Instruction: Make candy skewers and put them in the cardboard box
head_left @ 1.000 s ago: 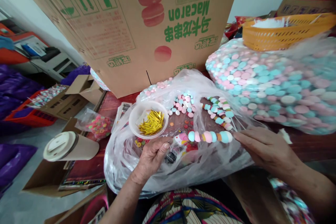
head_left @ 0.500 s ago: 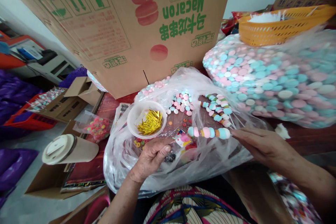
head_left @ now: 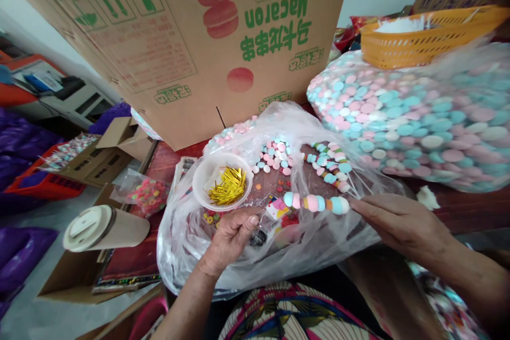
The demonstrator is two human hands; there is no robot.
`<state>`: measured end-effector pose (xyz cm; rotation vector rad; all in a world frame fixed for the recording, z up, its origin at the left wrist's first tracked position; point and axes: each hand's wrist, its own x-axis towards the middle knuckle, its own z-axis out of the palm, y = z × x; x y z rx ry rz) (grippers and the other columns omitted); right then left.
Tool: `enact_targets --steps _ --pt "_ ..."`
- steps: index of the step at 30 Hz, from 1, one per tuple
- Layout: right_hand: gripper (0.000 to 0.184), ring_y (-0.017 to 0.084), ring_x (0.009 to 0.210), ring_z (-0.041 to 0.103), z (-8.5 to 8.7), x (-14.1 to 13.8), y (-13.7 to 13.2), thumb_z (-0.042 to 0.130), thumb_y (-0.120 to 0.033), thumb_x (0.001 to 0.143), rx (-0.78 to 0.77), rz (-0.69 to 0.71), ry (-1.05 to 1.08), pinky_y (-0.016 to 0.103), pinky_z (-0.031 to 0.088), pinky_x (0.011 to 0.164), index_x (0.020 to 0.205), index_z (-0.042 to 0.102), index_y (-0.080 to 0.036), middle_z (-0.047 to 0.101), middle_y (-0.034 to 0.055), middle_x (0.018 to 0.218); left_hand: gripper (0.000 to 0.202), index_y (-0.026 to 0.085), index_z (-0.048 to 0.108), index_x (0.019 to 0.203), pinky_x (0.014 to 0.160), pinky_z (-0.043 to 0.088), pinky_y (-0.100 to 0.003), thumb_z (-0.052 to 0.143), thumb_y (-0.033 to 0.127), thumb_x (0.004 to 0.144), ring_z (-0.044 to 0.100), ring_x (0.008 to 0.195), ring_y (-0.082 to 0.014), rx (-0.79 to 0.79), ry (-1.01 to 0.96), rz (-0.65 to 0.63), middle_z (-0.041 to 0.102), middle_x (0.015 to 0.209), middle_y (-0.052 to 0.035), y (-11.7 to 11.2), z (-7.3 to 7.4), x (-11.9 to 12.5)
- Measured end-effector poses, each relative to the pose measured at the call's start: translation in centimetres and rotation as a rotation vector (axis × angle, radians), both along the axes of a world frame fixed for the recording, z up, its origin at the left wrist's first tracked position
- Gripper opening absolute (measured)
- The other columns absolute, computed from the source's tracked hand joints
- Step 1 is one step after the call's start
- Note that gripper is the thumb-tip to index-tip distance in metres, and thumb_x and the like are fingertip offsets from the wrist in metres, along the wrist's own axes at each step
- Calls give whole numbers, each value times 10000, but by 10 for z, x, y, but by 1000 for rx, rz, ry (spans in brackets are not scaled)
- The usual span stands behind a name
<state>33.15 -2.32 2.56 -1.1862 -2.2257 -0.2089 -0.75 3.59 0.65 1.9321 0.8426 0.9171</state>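
Observation:
A skewer of pink, blue and white marshmallow-like candies (head_left: pixel 315 202) lies level between my hands, with thinner orange and brown pieces among them. My right hand (head_left: pixel 402 220) pinches it at its right end, beside the last white candy. At the left end, my left hand (head_left: pixel 231 236) pinches, between thumb and finger, what looks like the edge of a small printed wrapper (head_left: pixel 278 209), pink and yellow. Beyond the left hand stands a white bowl (head_left: pixel 197 191) of gold twist ties (head_left: pixel 229 187). Loose pink, blue and white candies (head_left: pixel 274 156) lie behind the skewer; other filled skewers (head_left: pixel 330 164) rest to the right.
Clear plastic sheeting (head_left: pixel 179 244) spreads over the red table (head_left: pixel 131 263). A tall Macaron carton (head_left: pixel 179 64) stands behind. At right, a large candy bag (head_left: pixel 414 122) supports a yellow basket (head_left: pixel 418 45). A lidded cup (head_left: pixel 107 228) and a bag of ring candies (head_left: pixel 147 194) are at left.
Both hands and the skewer stay almost in place. The printed wrapper has shifted slightly; the whole view has tilted a little.

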Motion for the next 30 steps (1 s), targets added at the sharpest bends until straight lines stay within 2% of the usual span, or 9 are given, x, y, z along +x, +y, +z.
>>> enact_targets --steps 3,7,12,14,16,19,22,26,30 --pt "371 185 773 673 -3 6 -1 459 -46 847 15 121 -69 296 547 651 1146 591 -219 712 90 892 281 165 705 1038 749 530 -276 495 317 929 670 768 -158 -7 71 -4 745 871 -48 2 0 -2" --pt "439 200 799 663 -8 16 -2 467 -73 851 -30 127 -42 321 533 666 1238 560 -258 705 83 930 270 161 703 1035 728 524 -263 495 295 927 667 763 -154 -4 136 -25 745 891 -47 5 1 -4" --pt "328 170 786 666 -6 12 -5 542 -110 833 -97 52 180 260 533 688 1109 628 -265 706 45 908 264 160 693 1044 763 509 -263 498 292 926 665 785 -151 -22 85 -40 741 909 -58 3 0 -2" --pt "198 149 719 651 -7 -3 -5 585 -165 827 -221 -66 452 230 522 645 982 659 -265 694 9 834 275 157 695 1006 747 503 -261 484 319 932 655 763 -150 -50 69 -5 733 871 -53 2 -1 1" --pt "56 127 614 603 -13 -29 -2 628 -245 810 -446 -144 802 216 489 558 853 664 -242 656 -16 731 297 154 694 945 740 491 -260 458 334 942 639 758 -151 -58 89 -28 715 831 -48 1 -1 6" --pt "208 107 538 533 -26 -81 8 735 -362 693 -792 -85 1235 228 449 507 803 667 -199 619 -18 679 331 150 683 857 714 466 -255 427 337 953 605 718 -145 -34 133 -80 683 770 -39 -2 -2 16" --pt "316 95 511 484 -39 -125 20 777 -432 604 -985 -43 1455 229 409 481 715 643 -168 583 -21 631 329 148 672 844 669 451 -246 429 343 950 582 681 -137 -44 156 -75 660 731 -33 -7 -4 23" --pt "393 68 451 369 -47 -150 29 748 -505 614 -971 -181 1518 213 326 447 566 553 -167 441 -65 472 277 140 653 985 662 471 -248 600 381 857 608 722 -154 -125 104 40 690 823 -49 -13 -11 26" --pt "420 78 471 390 -44 -136 30 731 -544 624 -889 -272 1457 220 356 472 576 528 -179 457 -58 492 207 150 691 841 722 490 -273 569 311 887 628 729 -158 -113 22 105 705 772 -42 -14 -20 20"
